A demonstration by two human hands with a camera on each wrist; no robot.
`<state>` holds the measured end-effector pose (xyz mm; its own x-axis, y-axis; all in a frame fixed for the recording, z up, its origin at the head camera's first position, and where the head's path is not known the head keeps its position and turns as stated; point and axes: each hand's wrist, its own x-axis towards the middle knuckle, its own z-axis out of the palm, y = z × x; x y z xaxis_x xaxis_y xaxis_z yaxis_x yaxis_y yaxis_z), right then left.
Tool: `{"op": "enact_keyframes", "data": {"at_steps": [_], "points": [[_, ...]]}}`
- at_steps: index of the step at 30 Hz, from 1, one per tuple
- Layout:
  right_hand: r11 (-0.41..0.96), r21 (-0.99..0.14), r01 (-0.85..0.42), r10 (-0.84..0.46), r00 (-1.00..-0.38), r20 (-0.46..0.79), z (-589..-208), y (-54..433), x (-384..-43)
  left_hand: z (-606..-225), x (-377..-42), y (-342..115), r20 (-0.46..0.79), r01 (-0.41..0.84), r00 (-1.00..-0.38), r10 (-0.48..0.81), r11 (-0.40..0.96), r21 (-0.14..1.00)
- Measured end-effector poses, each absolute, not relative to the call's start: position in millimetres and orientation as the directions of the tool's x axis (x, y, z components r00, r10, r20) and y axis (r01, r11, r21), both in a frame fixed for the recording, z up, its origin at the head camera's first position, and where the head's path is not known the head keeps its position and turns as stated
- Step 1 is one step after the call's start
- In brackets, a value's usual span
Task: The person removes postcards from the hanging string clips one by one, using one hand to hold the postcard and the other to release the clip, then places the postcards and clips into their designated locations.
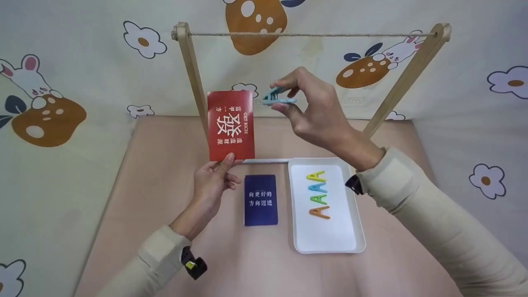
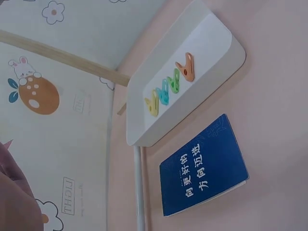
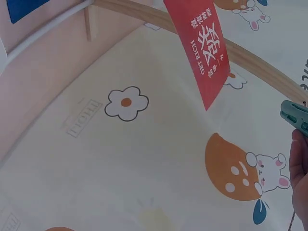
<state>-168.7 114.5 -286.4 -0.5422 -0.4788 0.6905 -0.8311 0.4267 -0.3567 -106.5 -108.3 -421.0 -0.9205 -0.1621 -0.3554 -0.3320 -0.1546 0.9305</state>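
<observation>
My left hand (image 1: 210, 181) pinches the lower edge of a red card (image 1: 231, 123) with white characters, holding it upright above the table. To its right, my right hand (image 1: 317, 107) squeezes a light blue clothespin (image 1: 277, 97) between thumb and fingers. The clothespin's tip points at the card's upper right edge, with a small gap between them. In the right wrist view the red card (image 3: 204, 53) hangs at a slant, and the clothespin (image 3: 296, 118) shows at the right edge. Only part of the left hand (image 2: 17, 192) appears in the left wrist view.
A rope (image 1: 313, 35) runs between two wooden posts (image 1: 396, 82) behind the hands. On the table lie a dark blue stack of cards (image 1: 261, 206) and a white tray (image 1: 330, 241) with several coloured clothespins (image 1: 317, 187). A white rod (image 1: 268, 161) lies behind the stack.
</observation>
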Motion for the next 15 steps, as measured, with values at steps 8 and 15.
{"op": "enact_keyframes", "data": {"at_steps": [8, 15], "points": [[0.38, -0.471, -0.796, -0.464, -0.604, 0.647, -308.8, 126.1, -155.4, -430.4, -95.9, -114.5, -0.339, -0.318, -0.925, -0.172, -0.136, 0.938], [0.373, -0.536, -0.758, -0.415, -0.652, 0.635, -333.8, 134.8, -149.1, -447.6, -89.0, -110.1, -0.36, -0.344, -0.918, -0.164, -0.116, 0.932]]}}
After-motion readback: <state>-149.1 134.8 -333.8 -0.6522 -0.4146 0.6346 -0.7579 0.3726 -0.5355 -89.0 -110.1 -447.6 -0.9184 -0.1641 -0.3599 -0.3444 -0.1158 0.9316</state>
